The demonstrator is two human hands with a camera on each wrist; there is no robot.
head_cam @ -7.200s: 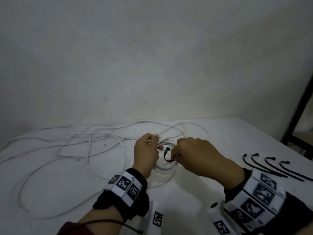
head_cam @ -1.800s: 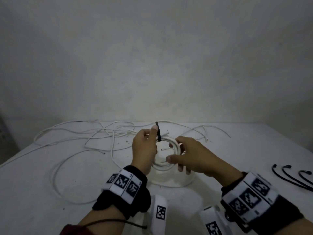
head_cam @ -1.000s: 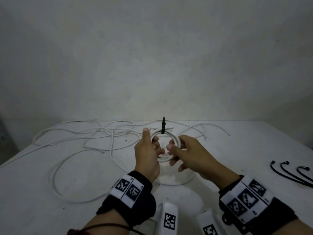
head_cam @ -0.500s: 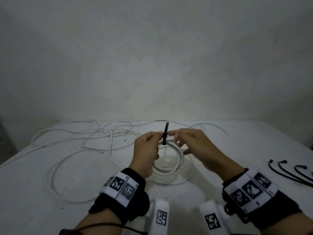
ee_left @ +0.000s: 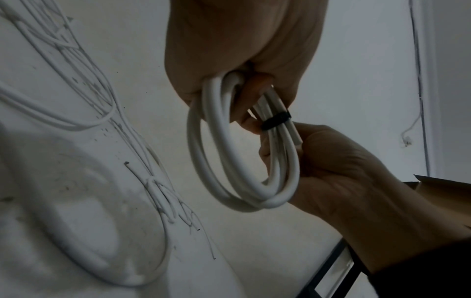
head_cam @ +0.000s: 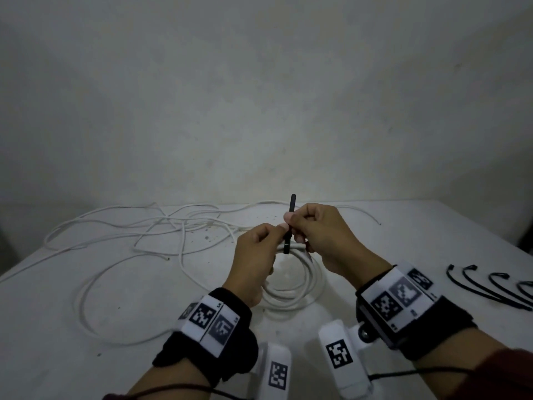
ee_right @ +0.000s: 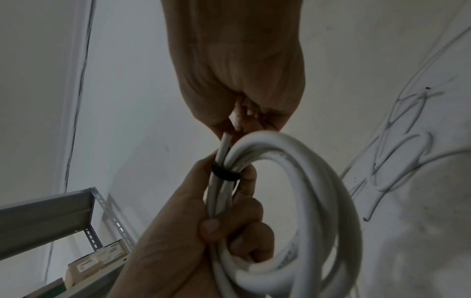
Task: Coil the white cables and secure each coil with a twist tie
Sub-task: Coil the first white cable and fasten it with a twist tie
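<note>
A coil of white cable (head_cam: 291,287) hangs above the table between my hands. My left hand (head_cam: 277,229) grips the coil's top with curled fingers, plainly seen in the right wrist view (ee_right: 211,227). A black twist tie (head_cam: 290,215) is wrapped round the strands (ee_left: 275,121) (ee_right: 225,172), and its tail stands upright. My right hand (head_cam: 291,219) pinches that tail between thumb and forefinger, right against the left hand. The twisted part of the tie is hidden by the fingers.
Loose white cables (head_cam: 173,235) sprawl over the left and far side of the white table (head_cam: 86,356). Several spare black ties (head_cam: 490,290) lie at the right edge. A metal shelf (ee_right: 51,211) stands beyond the table, and a wall rises close behind.
My right hand has closed its thumb and forefinger on the tie's upright tail, up against the left hand. The coil stays held up in the left hand.
</note>
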